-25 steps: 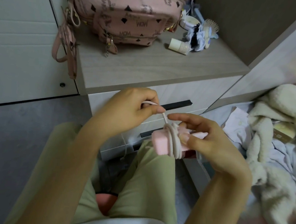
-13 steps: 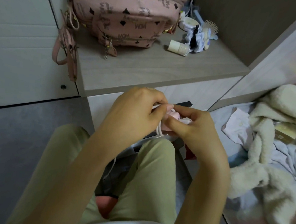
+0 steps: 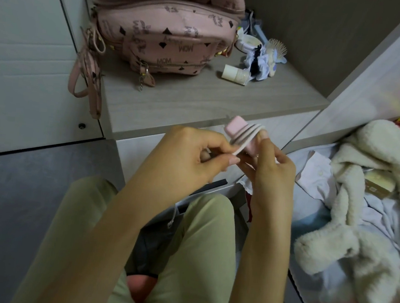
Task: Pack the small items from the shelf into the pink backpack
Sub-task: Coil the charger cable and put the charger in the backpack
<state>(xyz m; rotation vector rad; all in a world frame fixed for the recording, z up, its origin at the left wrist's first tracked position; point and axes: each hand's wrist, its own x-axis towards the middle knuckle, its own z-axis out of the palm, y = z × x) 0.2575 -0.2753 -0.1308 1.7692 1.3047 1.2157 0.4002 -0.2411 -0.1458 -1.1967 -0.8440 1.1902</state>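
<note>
One pink charger block (image 3: 235, 127), wound with several turns of white cable (image 3: 247, 137), is held up in front of you, above your knees and just in front of the front edge of the shelf (image 3: 198, 102).

- Your right hand (image 3: 271, 169) grips the block's lower end. Its fingers (image 3: 265, 140) are curled round the block, and one tip presses on the coils.
- Your left hand (image 3: 189, 155) pinches the free run of cable. Thumb and forefinger are closed together on it, and the other fingers (image 3: 204, 154) are curled under.

One pink backpack (image 3: 167, 26) stands at the back left of the shelf, with its straps hanging over the left edge.

Just right of the backpack:
- one small white bottle (image 3: 235, 74), lying on its side
- one pale blue cloth bundle (image 3: 264, 61)
- one hairbrush (image 3: 278, 49)
- one round tin (image 3: 248, 42)

One cream fleece blanket (image 3: 373, 192) lies heaped at your right.
</note>
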